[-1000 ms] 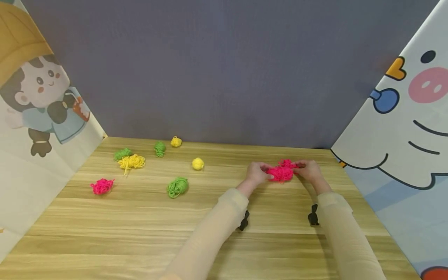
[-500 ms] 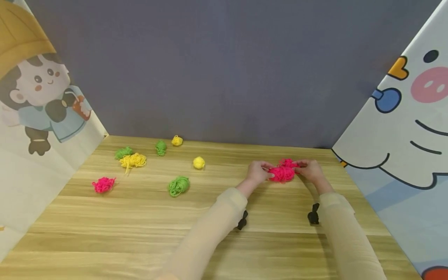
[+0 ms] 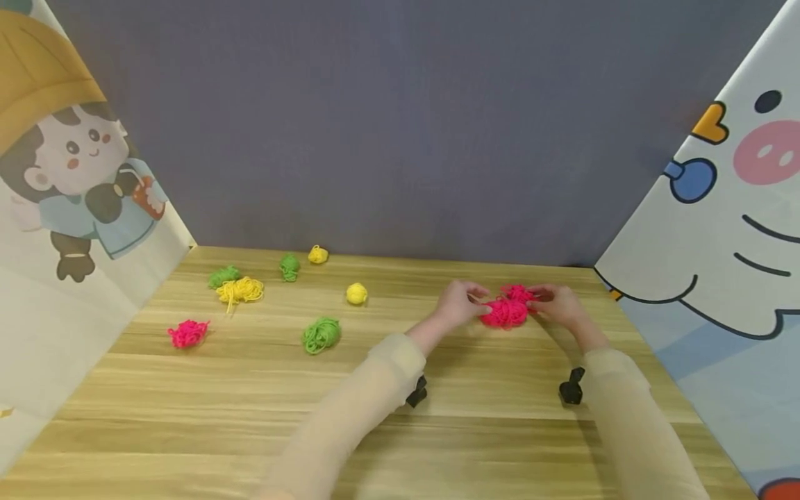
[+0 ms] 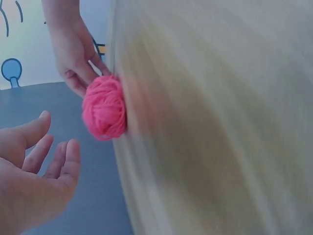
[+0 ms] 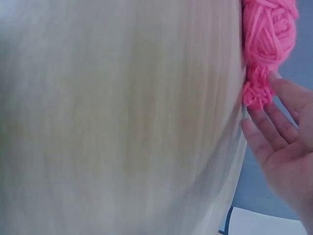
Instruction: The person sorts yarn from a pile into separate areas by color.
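Two pink yarn bundles lie together on the wooden table [image 3: 262, 410] at the right rear: a wound pink ball [image 3: 503, 314] [image 4: 103, 113] [image 5: 270, 30] and a smaller pink bundle [image 3: 517, 292] [image 5: 257, 93] behind it. My left hand [image 3: 459, 303] [image 4: 44, 161] hovers just left of the ball with relaxed fingers, a gap between them and the yarn. From the other side my right hand [image 3: 556, 302] [image 5: 283, 137] touches the pink yarn with fairly straight fingers.
Scattered on the left half are a green bundle [image 3: 321, 335], a yellow ball [image 3: 357, 294], a pink bundle [image 3: 188, 333], loose yellow yarn [image 3: 240, 289] and several small green and yellow ones near the grey back wall. Cartoon panels [image 3: 75, 208] [image 3: 719, 243] close both sides.
My left hand has let go of the pink ball and opened, drawing slightly left. The right hand stays at the yarn; both forearms have shifted a little.
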Demonstrator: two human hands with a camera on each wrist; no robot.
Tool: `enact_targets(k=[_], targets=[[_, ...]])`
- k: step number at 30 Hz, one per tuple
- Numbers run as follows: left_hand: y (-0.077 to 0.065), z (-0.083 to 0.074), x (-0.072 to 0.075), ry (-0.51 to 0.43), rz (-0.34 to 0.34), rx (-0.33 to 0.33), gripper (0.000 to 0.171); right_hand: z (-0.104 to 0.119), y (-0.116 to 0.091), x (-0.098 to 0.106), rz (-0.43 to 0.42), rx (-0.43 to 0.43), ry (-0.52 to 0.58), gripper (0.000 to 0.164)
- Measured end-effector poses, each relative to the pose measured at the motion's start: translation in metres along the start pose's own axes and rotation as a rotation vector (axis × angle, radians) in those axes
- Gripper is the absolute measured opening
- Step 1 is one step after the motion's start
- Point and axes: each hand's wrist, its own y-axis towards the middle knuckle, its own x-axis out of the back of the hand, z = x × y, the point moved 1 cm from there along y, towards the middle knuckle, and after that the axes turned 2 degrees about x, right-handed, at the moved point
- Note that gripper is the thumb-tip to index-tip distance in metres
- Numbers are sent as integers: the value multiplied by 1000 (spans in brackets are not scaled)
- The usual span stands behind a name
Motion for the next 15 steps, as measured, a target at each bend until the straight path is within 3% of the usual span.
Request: enact_targets(k=[5, 15], targets=[[-4, -4, 15, 43, 51, -21, 32, -2, -2, 6, -9, 22, 9, 39], [-19, -13, 49, 55, 67, -78, 35, 17, -8, 15, -4, 74, 38, 42]])
